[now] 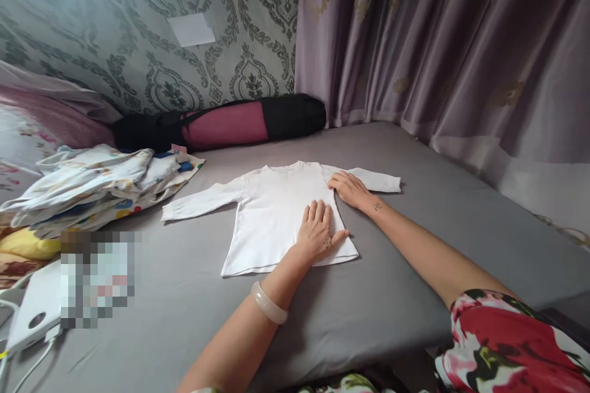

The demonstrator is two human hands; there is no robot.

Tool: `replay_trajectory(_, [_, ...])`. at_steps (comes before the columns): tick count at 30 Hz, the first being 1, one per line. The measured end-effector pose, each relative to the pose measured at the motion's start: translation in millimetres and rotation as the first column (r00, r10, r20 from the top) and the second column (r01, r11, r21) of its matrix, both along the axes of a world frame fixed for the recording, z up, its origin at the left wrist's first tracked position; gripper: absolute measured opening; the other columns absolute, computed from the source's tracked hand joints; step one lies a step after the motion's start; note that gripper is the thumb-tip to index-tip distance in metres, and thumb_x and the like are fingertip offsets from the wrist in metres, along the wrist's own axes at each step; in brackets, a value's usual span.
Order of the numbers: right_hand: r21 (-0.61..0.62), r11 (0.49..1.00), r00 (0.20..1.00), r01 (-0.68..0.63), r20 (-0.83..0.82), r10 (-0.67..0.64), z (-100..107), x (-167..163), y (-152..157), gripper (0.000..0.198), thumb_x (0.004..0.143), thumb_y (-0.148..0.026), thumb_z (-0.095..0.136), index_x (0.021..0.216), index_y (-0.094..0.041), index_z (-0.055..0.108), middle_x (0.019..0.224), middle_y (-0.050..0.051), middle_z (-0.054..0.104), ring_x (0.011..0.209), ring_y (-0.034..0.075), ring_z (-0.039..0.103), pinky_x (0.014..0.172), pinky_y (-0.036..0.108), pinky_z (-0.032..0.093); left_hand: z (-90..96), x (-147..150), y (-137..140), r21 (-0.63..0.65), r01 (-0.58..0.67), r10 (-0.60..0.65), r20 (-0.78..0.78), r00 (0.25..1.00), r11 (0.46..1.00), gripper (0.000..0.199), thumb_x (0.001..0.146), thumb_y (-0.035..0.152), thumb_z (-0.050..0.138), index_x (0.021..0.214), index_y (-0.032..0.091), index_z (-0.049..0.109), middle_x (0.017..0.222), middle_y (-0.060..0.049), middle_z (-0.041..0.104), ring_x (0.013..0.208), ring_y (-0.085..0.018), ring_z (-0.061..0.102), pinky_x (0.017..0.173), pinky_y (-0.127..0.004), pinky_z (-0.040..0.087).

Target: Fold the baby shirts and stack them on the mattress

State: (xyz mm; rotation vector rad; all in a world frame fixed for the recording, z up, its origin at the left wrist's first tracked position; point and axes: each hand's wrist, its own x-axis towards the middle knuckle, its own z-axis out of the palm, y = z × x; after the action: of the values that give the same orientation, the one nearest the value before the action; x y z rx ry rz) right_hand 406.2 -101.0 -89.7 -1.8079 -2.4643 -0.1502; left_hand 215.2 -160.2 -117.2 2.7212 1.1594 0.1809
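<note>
A small white long-sleeved shirt (271, 215) lies spread out on the grey bed sheet, its neckline toward the wall and both sleeves stretched sideways. My left hand (317, 230), with a pale bangle on its wrist, rests flat on the lower right part of the shirt, fingers extended and thumb out to the side. At the right underarm, where sleeve meets body, my right hand (350, 189) has its fingers bent and closed on the shirt's edge. The fingertips there are partly hidden.
Folded patterned clothes (106, 184) are stacked at the left. Nearer sit a white device (39, 298) with a cable and a blurred-out item. A black and maroon long bag (225, 123) lies along the wall. Purple curtains (391, 31) hang at the bed's right side.
</note>
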Motion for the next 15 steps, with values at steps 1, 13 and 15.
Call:
replay_trajectory(1, [-0.006,0.999,0.999,0.044,-0.002,-0.044,2.3,-4.2,-0.2,0.029,0.093,-0.012,0.042,0.099,-0.019,0.070,0.107,0.009,0.065,0.103,0.024,0.051,0.088,0.033,0.037,0.9,0.9,-1.0,-0.005,0.002,-0.002,-0.007,1.000,1.000,0.087,0.092,0.068,0.022,0.149,0.002,0.029,0.158,-0.023,0.023,0.147,-0.037,0.015,0.119,-0.051,0.017])
replay_trajectory(13, [-0.227,0.970,0.973,0.085,-0.193,-0.130,-20.0,-90.9,24.0,0.052,0.099,-0.028,0.028,0.147,-0.009,0.036,0.157,0.016,0.027,0.145,0.026,0.021,0.117,0.042,0.017,12.8,-24.4,-23.4,-0.047,-0.085,0.083,-0.045,0.996,0.995,0.078,0.096,0.060,0.022,0.146,0.001,0.033,0.155,-0.023,0.029,0.146,-0.034,0.022,0.117,-0.053,0.023])
replay_trajectory(15, [-0.256,0.959,0.964,0.125,-0.198,-0.178,-23.6,-94.3,31.1,0.056,0.100,-0.034,0.025,0.151,-0.010,0.029,0.160,0.015,0.019,0.148,0.026,0.013,0.118,0.046,0.011,7.5,-32.4,-21.9,-0.019,-0.092,0.091,-0.031,0.995,0.996,0.079,0.096,0.062,0.020,0.148,0.004,0.032,0.156,-0.023,0.028,0.146,-0.035,0.021,0.116,-0.056,0.023])
